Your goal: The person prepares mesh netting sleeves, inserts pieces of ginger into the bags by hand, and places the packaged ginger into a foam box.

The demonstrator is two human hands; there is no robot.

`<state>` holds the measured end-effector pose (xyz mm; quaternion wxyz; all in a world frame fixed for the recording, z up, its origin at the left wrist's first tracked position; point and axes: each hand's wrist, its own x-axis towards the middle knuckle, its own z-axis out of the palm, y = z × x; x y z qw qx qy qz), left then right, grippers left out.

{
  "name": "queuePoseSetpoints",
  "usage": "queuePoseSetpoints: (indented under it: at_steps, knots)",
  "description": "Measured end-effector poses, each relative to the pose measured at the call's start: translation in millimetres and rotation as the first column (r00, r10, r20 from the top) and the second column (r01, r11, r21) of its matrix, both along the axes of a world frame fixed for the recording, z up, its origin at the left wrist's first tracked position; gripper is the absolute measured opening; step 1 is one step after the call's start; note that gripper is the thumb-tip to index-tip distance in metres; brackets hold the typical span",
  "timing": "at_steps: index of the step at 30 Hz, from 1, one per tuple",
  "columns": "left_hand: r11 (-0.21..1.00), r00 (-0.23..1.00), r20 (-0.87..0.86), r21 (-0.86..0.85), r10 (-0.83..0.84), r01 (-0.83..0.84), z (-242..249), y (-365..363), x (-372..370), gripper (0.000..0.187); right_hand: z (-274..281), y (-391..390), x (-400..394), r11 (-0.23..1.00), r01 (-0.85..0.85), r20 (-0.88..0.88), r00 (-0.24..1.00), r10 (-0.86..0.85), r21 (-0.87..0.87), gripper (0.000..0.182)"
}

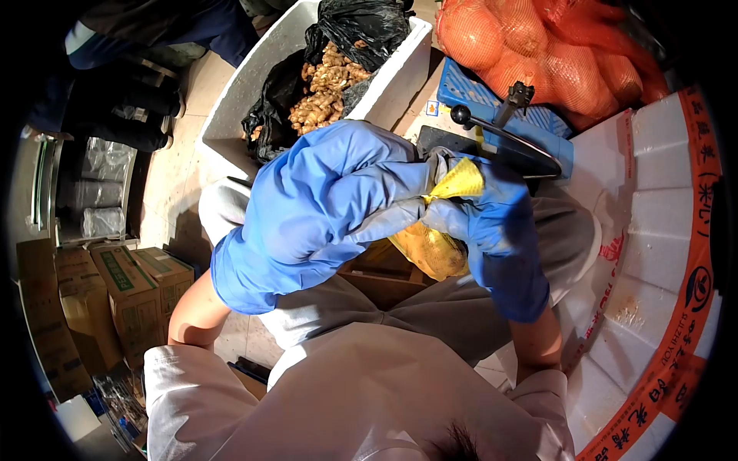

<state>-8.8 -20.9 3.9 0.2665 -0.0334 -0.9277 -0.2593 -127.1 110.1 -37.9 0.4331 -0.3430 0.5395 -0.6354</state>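
Both my hands wear blue rubber gloves with greyish, soiled fingers. A yellow mesh bag (pixel 438 252) hangs between them, its gathered neck pinched tight and its loose end fanning out above. My left hand (pixel 330 192) is closed on the neck from the left. On the other side, my right hand (pixel 496 219) is closed on the same neck. Pale brownish-yellow lumps show through the mesh; the gloves hide part of the bag. Just beyond my hands stands a lever device (pixel 503 134) with a black ball knob, touched by neither hand as far as I can see.
A white foam box (pixel 223 123) lined with black plastic holds ginger (pixel 327 92). Filled orange-red mesh sacks (pixel 530 54) lie behind a blue crate (pixel 465 81). Foam boxes with orange tape (pixel 703 192) stand right. Cardboard boxes (pixel 127 288) sit left; another person's legs (pixel 127 115) show upper left.
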Motion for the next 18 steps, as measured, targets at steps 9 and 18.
queuePoseSetpoints:
  at_steps: [9, 18]
  knots:
    - [0.991, 0.915, 0.402, 0.107, 0.031, -0.081, 23.7, -2.9, -0.7, 0.007, 4.9, -2.3, 1.2, 0.993, -0.070, 0.014, 0.998, 0.069, 0.098, 0.040]
    - [0.885, 0.987, 0.055, -0.439, -0.149, 0.157, 0.7, -11.4, 5.8, 0.015, 4.2, -0.8, 3.9, 0.991, -0.116, 0.447, 0.885, 0.131, -0.062, 0.035]
